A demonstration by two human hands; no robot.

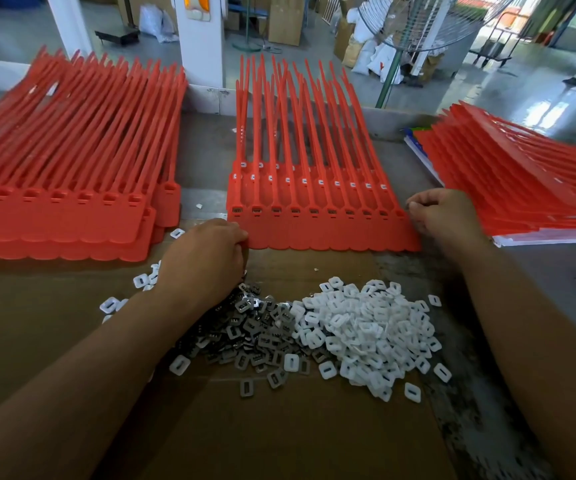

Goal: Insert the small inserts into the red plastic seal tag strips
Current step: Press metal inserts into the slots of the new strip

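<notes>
Hands at the working sheet. My left hand (207, 254), at 8 o'clock of the red strip sheet (317, 233), curls its fingers over the sheet's near corner and holds it. My right hand (447, 216), at 3 o'clock, has its fingers curled against the last socket; I cannot tell whether they pinch an insert or only the edge. The grey inserts (252, 332) and white inserts (366, 336) lie heaped at 6 o'clock of the sheet, on the cardboard (279, 438).

Hazards, as I judge them: my left forearm lies across the grey heap, so a careless sweep could scatter pieces. The two heaps mingle where they meet, so a blind pick could bring up the wrong kind. An uneven pull by either hand could skew the sheet.

Room: the left stack (65, 174) sits near at 9 o'clock, across a narrow gap holding stray white pieces. The right stack (521, 174) lies just beside my right hand at 3 o'clock. The widest free ground is the bare cardboard towards me, at 6 o'clock beyond the heaps.
</notes>
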